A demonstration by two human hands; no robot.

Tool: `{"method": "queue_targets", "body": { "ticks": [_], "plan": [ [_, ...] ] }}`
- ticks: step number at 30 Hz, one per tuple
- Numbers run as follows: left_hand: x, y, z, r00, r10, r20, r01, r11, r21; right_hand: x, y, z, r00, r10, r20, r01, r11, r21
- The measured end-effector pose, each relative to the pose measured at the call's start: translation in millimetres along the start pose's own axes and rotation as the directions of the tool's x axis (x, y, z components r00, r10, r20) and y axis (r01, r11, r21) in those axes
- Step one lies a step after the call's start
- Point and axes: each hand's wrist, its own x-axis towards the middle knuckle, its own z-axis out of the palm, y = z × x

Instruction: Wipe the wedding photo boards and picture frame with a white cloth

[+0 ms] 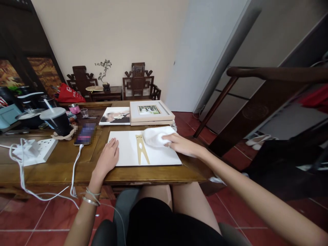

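A white rectangular board (125, 153) lies flat near the table's front edge, with a tan A-shaped piece (140, 150) on its face, perhaps a folding stand. My left hand (109, 153) rests flat on the board's left edge, fingers stretched out and close together. At the board's upper right, my right hand (178, 143) grips a bunched white cloth (155, 136), which touches the board's surface. The fingers under the cloth are partly hidden.
Behind the board lie a photo panel (116, 116) and stacked picture frames (151, 112). To the left are a phone (85, 134) on a charging cable, a lidded black cup (60, 123) and a power strip (47, 152). A wooden chair (256, 99) stands at right.
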Motion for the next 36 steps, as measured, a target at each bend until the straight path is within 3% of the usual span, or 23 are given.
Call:
{"method": "queue_targets", "body": {
  "ticks": [4,8,11,18,21,25,32,36],
  "plan": [
    [0,0,-1.8,1.0,0.003,0.017,-0.003,1.0,0.001,51,8,-1,0.998,-0.015,-0.06,0.016,1.0,0.013],
    [-1,1,-2.3,1.0,0.006,0.008,-0.006,1.0,0.006,57,5,1,0.997,-0.018,-0.079,0.019,1.0,0.008],
    [-1,2,-1.9,1.0,0.005,0.01,-0.005,1.0,0.012,27,-5,6,0.998,-0.039,-0.04,0.038,0.999,-0.033],
    [-1,3,-1.2,1.0,-0.001,0.007,0.0,1.0,0.025,-87,-35,6,0.985,-0.101,0.137,0.104,0.994,-0.012],
    [-1,3,-1.6,1.0,-0.001,0.019,0.0,0.999,0.044,-105,-44,-1,0.977,-0.107,0.183,0.106,0.994,0.015],
    [-1,3,-2.1,1.0,0.004,0.027,-0.005,0.999,0.048,-74,-42,-6,0.986,-0.102,0.135,0.105,0.994,-0.015],
    [0,-1,0.0,1.0,0.016,0.008,-0.016,0.999,0.028,37,-25,1,0.991,-0.129,-0.029,0.127,0.991,-0.049],
    [0,0,-1.0,1.0,0.009,0.023,-0.009,1.0,0.014,57,-36,14,0.985,-0.157,-0.071,0.154,0.987,-0.044]
  ]
}}
